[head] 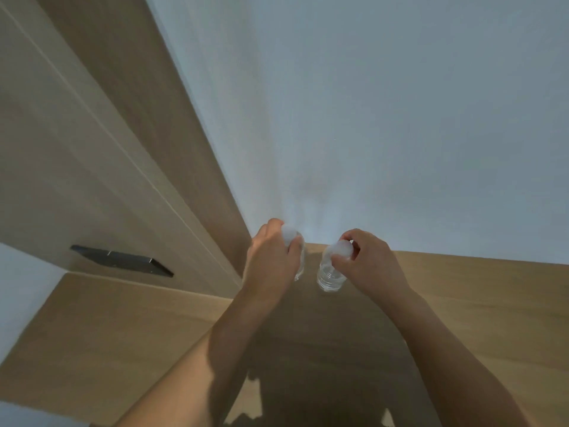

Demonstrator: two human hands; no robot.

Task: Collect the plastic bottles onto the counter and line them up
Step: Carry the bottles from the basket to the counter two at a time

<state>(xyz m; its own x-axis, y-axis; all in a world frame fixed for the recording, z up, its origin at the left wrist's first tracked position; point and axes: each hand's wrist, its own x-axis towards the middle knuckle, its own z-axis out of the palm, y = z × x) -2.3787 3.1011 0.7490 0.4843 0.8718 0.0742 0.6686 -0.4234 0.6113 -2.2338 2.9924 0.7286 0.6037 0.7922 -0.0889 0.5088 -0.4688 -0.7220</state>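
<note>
Two clear plastic bottles with white caps stand upright side by side on the wooden counter [462,297], close to the white back wall. My left hand [271,260] grips the left bottle [300,263] around its cap and neck, and most of that bottle is hidden behind the hand. My right hand [366,260] holds the right bottle [331,275] by its cap with the fingertips. A small gap separates the two bottles.
A tall wooden cabinet door [92,167] with a black handle [123,261] stands at the left, next to the counter. The white wall [369,118] rises straight behind the bottles. My shadow falls across the counter's middle.
</note>
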